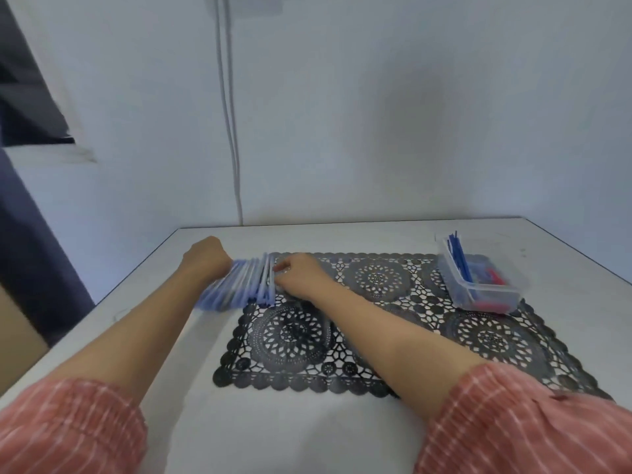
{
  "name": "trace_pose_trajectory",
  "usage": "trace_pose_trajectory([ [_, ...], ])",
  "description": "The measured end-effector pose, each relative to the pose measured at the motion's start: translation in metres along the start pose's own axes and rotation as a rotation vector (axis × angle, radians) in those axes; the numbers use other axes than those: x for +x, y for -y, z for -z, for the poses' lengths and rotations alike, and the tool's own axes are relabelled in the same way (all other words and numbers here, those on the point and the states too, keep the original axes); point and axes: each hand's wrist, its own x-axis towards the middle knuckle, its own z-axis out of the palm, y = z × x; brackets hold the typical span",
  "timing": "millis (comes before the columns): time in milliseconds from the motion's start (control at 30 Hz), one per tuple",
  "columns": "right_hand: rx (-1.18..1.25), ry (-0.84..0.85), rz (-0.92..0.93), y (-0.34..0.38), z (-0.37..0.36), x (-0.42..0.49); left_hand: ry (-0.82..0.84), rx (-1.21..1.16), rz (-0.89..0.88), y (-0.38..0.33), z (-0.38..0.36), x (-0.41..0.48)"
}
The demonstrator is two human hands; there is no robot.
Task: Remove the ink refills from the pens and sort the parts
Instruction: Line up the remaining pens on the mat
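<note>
Blue pens [239, 285] lie in a blurred row at the far left corner of the black lace mat [393, 323] on the tabletop [273, 432]. The left hand [205, 260] is curled at the row's left side and the right hand [301, 273] touches its right side; whether their fingers clamp a pen I cannot tell. A clear box [485, 292] with blue refills [460, 258] stands at the far right.

Your table [342, 241] looks smooth and matt white, and the black mat [376, 323] on it reads as openwork lace. The container [485, 292] is clear glossy plastic; your sleeves [513, 425] are striped woven cloth.
</note>
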Motion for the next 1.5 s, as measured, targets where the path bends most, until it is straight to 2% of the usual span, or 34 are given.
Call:
trace_pose_trajectory([
  [300,-0.102,-0.068,-0.036,0.000,-0.024,0.024,0.116,0.073,0.079,0.043,0.001,0.001],
  [567,-0.197,-0.080,-0.033,0.006,-0.030,0.024,0.110,0.035,0.093,0.059,0.001,0.006],
  [833,-0.292,-0.046,-0.134,0.003,-0.017,0.017,0.081,0.036,0.119,0.046,0.004,-0.004],
  [1033,-0.266,-0.017,-0.235,-0.012,0.012,0.009,0.136,0.033,0.155,0.036,0.010,-0.009],
  [1167,-0.147,-0.050,-0.288,-0.028,0.034,0.001,0.006,0.005,0.106,0.030,0.007,-0.010],
  [1300,-0.038,-0.083,-0.330,-0.041,0.058,-0.014,-0.054,-0.151,0.016,-0.001,0.010,-0.012],
  [1367,0.019,-0.080,-0.344,-0.044,0.068,-0.024,0.015,-0.294,-0.015,-0.024,0.010,-0.022],
  [1500,0.068,-0.095,-0.358,-0.051,0.084,-0.043,0.346,-0.606,-0.047,-0.078,0.004,-0.058],
])
